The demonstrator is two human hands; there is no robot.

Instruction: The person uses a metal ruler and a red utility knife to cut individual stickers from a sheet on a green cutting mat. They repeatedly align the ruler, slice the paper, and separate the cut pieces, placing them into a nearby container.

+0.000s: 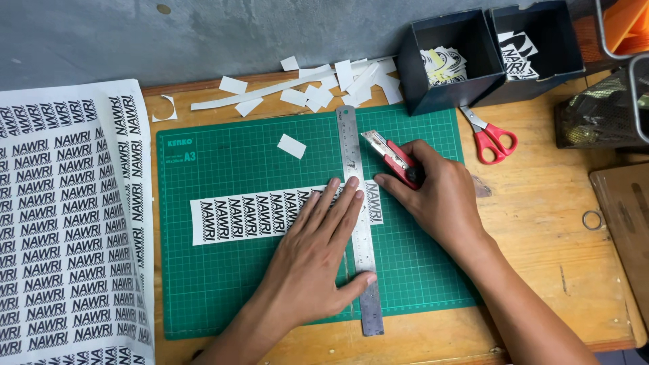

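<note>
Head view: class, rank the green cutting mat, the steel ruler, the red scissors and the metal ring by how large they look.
1. green cutting mat
2. steel ruler
3. red scissors
4. metal ring

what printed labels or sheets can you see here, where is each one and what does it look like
Label strip: on the green mat, under the ruler and left hand; white, black print.
Printed sheet: left of mat; large, white, rows of black print.
Cut labels: in right dark box; white and black.
Stickers: in left dark box; yellowish.
</note>
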